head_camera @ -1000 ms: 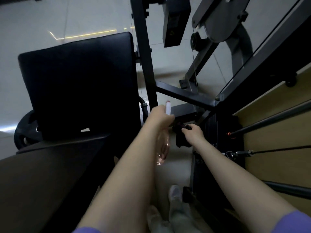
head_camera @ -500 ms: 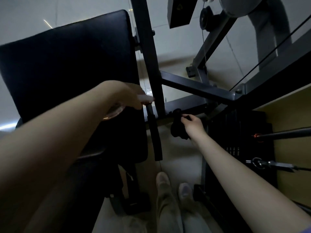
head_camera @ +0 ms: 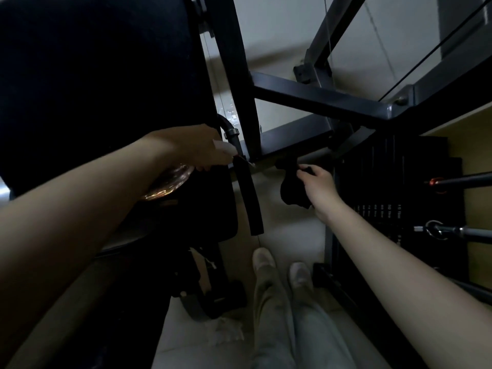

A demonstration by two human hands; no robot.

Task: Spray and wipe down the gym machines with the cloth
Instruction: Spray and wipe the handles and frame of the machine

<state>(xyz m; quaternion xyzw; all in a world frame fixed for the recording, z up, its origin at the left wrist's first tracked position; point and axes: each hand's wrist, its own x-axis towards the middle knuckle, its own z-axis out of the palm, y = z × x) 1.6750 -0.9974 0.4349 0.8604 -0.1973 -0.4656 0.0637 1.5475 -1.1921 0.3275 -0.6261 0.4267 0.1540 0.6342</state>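
Head view, looking steeply down in dim light.

A clear bottle (head_camera: 170, 182) is gripped in the left hand (head_camera: 191, 145), with the fingers curled round its neck. Its white nozzle (head_camera: 225, 147) is pointed toward a black foam handle (head_camera: 250, 198), and the tip is almost touching the handle's upper end. The bottle's body is seen under the wrist, in front of a large black pad (head_camera: 106, 75) that fills the upper left.

A dark cloth (head_camera: 290, 182) is pinched in the right hand (head_camera: 318, 185), with the thumb and fingers closed on its upper part. The cloth is held just under a dark grey bar (head_camera: 292, 134) of the machine frame and hangs loosely below the hand. Whether it touches the bar cannot be told.

An upright post (head_camera: 234, 75) is seen between the two hands, joined by the bar and by a second, slanting beam (head_camera: 319, 99) above it. A black weight stack (head_camera: 399, 182) with small pale markings is placed to the right of the right hand, and two metal rods (head_camera: 466, 179) cross in from the right edge.

Two pale shoes (head_camera: 263, 258) are seen low in the middle on a light floor (head_camera: 279, 30), between the pad's base and the weight stack.
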